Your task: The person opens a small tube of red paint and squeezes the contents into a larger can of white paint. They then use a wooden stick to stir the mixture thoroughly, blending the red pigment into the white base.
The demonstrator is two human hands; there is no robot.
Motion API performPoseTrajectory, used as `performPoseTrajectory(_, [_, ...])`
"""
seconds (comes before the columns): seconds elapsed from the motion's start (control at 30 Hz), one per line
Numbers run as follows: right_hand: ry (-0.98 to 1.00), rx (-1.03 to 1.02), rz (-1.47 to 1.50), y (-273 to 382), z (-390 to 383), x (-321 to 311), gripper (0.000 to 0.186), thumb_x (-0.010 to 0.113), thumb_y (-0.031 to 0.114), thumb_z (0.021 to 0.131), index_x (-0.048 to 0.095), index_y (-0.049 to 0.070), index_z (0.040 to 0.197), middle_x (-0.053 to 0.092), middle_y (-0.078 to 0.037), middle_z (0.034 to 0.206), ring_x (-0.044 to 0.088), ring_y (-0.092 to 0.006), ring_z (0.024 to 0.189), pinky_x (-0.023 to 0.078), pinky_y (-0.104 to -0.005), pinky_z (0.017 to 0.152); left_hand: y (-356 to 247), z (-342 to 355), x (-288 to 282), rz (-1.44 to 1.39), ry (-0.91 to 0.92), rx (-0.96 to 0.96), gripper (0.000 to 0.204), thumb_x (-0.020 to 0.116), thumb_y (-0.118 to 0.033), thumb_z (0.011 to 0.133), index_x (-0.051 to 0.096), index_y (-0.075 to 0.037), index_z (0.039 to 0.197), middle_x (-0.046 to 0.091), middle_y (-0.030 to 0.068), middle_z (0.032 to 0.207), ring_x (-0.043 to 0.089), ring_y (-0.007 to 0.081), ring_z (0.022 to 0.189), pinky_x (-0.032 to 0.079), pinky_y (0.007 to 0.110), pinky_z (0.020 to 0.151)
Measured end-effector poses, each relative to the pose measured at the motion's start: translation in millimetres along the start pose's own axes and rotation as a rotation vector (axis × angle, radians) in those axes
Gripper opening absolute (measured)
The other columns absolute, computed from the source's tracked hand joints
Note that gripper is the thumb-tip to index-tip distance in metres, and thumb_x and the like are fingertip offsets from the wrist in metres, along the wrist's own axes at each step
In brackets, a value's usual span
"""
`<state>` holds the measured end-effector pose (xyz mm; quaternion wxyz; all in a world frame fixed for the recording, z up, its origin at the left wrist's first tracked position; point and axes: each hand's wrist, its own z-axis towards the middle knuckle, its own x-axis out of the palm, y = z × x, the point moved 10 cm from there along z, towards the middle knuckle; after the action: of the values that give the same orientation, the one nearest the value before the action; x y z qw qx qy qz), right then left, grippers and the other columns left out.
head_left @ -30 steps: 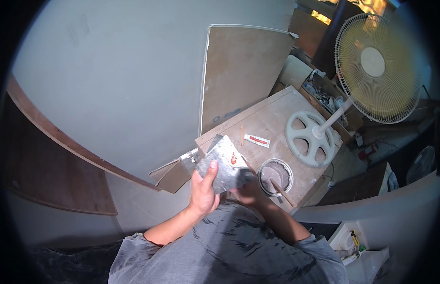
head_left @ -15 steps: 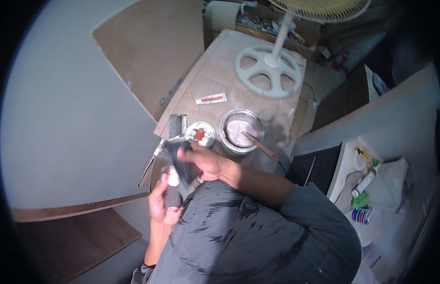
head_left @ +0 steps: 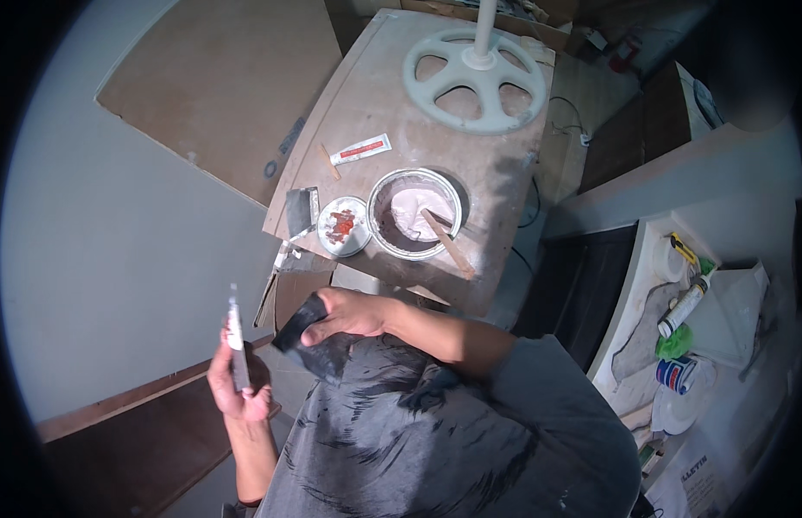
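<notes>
My left hand is closed on a flat spreader, seen nearly edge-on, with white paste along its upper part. To its right, my right hand grips a dark, flat, flexible-looking spreader between thumb and fingers, close to my grey shirt. The two tools are apart. Beyond them on the table stands an open tin of pinkish paste, a wooden stick leaning out over its rim. Beside the tin lies a round lid smeared with white and orange-red paste.
The wooden table also bears another dark spreader, a white-and-red tube, a small wooden stick and a fan base. Grey panels rise at left. On the right, a ledge holds a cartridge and a yellow cutter.
My hands have drawn apart: the left one moved left with its spreader, which turned edge-on. The right one moved slightly lower with the dark spreader. My view has shifted too.
</notes>
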<state>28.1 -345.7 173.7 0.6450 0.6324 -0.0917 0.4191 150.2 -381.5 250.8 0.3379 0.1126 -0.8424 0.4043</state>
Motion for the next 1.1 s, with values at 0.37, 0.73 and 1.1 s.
performPoseTrajectory(0.37, [-0.569,-0.224,-0.690,156,-13,-17,0.028,0.072,0.007,0.092,0.072,0.002,0.119,0.074,-0.006,0.107,0.072,-0.0193,0.094,0.058,-0.0338,0.083,-73,-16,21,0.482,-0.111,0.516,0.044,0.060,-0.025,0.102,0.049,0.001,0.137,0.066,0.0144,0.114,0.072,0.0219,0.091,0.064,0.038,0.059])
performPoseTrajectory(0.73, [0.038,-0.742,-1.864,182,89,159,0.042,0.070,0.008,0.081,0.072,0.028,0.118,0.068,0.004,0.104,0.063,-0.0183,0.101,0.043,-0.0410,0.088,-128,-55,12,0.502,-0.163,0.670,0.043,0.058,-0.024,0.103,0.053,0.008,0.131,0.068,0.0151,0.106,0.072,0.0202,0.082,0.063,0.034,0.056])
performPoseTrajectory(1.1, [0.513,-0.386,-1.972,141,177,213,0.028,0.068,0.011,0.077,0.078,0.019,0.102,0.064,0.004,0.102,0.057,-0.0179,0.102,0.040,-0.0395,0.090,-157,-70,-46,0.520,-0.324,0.746,0.039,0.055,-0.026,0.105,0.058,0.007,0.124,0.069,0.0117,0.095,0.070,0.0167,0.079,0.059,0.029,0.064])
